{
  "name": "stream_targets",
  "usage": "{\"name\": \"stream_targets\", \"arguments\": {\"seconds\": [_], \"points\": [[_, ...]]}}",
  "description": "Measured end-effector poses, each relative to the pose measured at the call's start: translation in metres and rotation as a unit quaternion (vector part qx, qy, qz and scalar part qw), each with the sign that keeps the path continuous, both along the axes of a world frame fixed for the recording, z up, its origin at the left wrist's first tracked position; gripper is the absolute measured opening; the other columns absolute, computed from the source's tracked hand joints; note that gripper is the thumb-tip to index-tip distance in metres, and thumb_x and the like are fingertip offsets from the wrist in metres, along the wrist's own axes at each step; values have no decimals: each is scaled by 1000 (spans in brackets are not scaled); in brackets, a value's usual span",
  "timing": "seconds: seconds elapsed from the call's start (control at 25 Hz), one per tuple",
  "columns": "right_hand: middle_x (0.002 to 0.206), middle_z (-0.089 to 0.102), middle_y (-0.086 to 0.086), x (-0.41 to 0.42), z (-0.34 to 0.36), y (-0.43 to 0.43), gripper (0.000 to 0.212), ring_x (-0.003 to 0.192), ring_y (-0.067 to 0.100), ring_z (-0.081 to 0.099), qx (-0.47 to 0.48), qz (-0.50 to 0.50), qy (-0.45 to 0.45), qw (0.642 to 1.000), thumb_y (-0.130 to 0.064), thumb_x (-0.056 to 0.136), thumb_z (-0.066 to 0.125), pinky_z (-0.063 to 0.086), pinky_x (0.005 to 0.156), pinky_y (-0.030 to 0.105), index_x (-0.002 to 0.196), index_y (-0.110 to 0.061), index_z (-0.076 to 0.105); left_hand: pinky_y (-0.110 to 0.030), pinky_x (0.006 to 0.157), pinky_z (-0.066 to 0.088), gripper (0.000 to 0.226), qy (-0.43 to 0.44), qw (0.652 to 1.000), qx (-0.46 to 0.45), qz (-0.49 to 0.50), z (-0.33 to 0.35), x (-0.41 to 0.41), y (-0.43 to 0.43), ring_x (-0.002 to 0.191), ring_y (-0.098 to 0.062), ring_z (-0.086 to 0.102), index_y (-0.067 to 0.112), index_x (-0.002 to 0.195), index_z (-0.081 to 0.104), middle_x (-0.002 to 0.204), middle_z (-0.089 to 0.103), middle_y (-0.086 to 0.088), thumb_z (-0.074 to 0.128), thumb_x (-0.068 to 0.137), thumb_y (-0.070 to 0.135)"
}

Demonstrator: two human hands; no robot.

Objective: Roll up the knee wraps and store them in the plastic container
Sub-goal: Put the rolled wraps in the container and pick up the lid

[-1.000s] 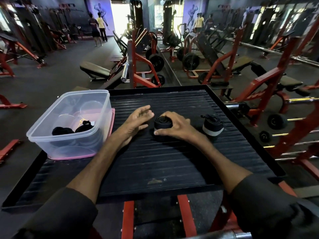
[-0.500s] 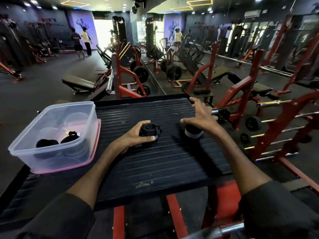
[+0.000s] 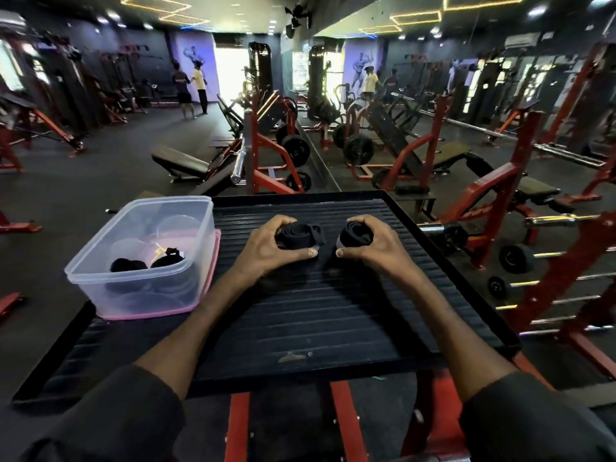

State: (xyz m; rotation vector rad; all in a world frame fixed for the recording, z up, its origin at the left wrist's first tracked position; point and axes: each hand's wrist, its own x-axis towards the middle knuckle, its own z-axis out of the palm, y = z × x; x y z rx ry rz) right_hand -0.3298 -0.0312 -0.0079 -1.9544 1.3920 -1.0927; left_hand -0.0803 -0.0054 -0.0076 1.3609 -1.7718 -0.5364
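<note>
At the left of the black ribbed rubber platform (image 3: 316, 315) stood a clear rectangular plastic container (image 3: 86, 285), open at the top and resting on a pink lid (image 3: 150, 315). Two black rolled knee wraps (image 3: 128, 264) lay side by side on its floor, at the near end. To its right, near the platform's middle, the left hand (image 3: 266, 251) gripped a black rolled knee wrap (image 3: 300, 235). Its fingers curled over the far side of the roll and its thumb pressed along the near side. The forearm reached in from the near left, in a dark sleeve (image 3: 110, 418). Just beside it, the right hand (image 3: 370, 245) clasped a second black roll with a pale edge stripe (image 3: 355, 233) in a mirrored grip, fingers wrapped over the top and thumb closing in below. The two thumb tips pointed at each other, apart, and both rolls sat low over the platform; whether they touched it could not be told. The right forearm came in from the near right.
</note>
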Motion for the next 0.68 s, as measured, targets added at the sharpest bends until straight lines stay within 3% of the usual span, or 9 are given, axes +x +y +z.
{"name": "stream_targets", "arguments": {"seconds": [0.16, 0.28, 0.4, 0.56, 0.68], "points": [[113, 69, -3, 78, 47, -3, 67, 104, 9, 66, -68, 106, -55, 990, -18, 65, 95, 51, 88, 16, 124, -13, 66, -17, 92, 51, 60, -25, 995, -100, 11, 64, 51, 25, 104, -4, 64, 18, 119, 64, 111, 68, 9, 92, 69, 35], [111, 69, -2, 144, 74, -4, 61, 105, 14, 66, -114, 176, -58, 976, -12, 64, 94, 51, 90, 21, 119, -14, 67, -21, 89, 53, 63, -55, 988, -123, 75, 94, 108, 47, 100, -7, 65, 18, 117, 64, 108, 70, 6, 90, 66, 45], [110, 72, 1, 205, 85, -8, 59, 103, 19, 68, -108, 223, -58, 967, -17, 63, 93, 54, 89, 25, 115, -14, 67, -29, 88, 54, 65, -63, 985, -103, 126, 103, 168, 61, 99, -13, 66, 24, 111, 64, 106, 70, 4, 83, 60, 60], [116, 69, 7, 279, 87, -12, 65, 105, 20, 66, -101, 265, 15, 959, -16, 63, 92, 53, 88, 29, 122, -9, 64, -29, 75, 52, 59, -67, 982, -43, 169, 98, 231, 66, 83, -5, 63, 24, 102, 64, 94, 67, 9, 90, 58, 52], [110, 70, 5, 312, 76, -25, 61, 102, 24, 67, -102, 267, 122, 951, -25, 59, 89, 55, 87, 39, 114, -17, 66, -40, 80, 53, 68, -188, 970, 32, 152, 84, 254, 48, 92, -18, 67, 21, 104, 65, 100, 70, 1, 84, 57, 67]]}}
